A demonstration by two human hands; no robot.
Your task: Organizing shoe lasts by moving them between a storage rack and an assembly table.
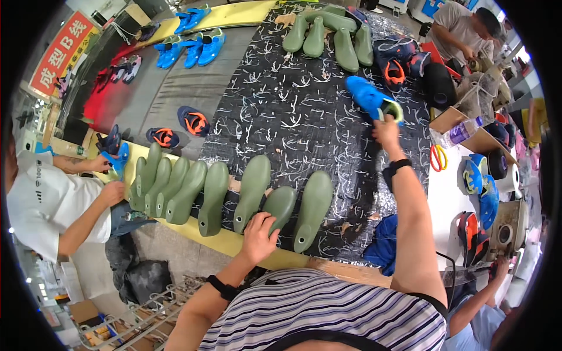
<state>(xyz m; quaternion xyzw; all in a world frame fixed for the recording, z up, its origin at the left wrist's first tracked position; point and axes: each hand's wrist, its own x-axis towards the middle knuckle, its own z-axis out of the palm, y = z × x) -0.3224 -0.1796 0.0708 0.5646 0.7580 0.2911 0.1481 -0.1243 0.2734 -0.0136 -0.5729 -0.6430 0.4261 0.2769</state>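
Note:
My right hand (386,133) reaches far forward over the black-covered table and grips a blue shoe (366,96) by its lime-lined heel opening. The toe of that shoe points away to the far left. Near the front edge my left hand (259,238) is closed around the heel end of a green shoe last (281,205), which is tilted. A taller green last (314,207) lies just right of it, and another last (253,190) just left. Further left, several more green lasts (213,196) continue the row along the edge.
More lasts (345,50) and dark shoes (393,55) lie at the far side. A grey belt (193,88) carries blue and navy shoes at left. On the right are scissors (438,158), a bottle (462,131) and shoes. A co-worker at left (58,199) handles a blue shoe (120,159).

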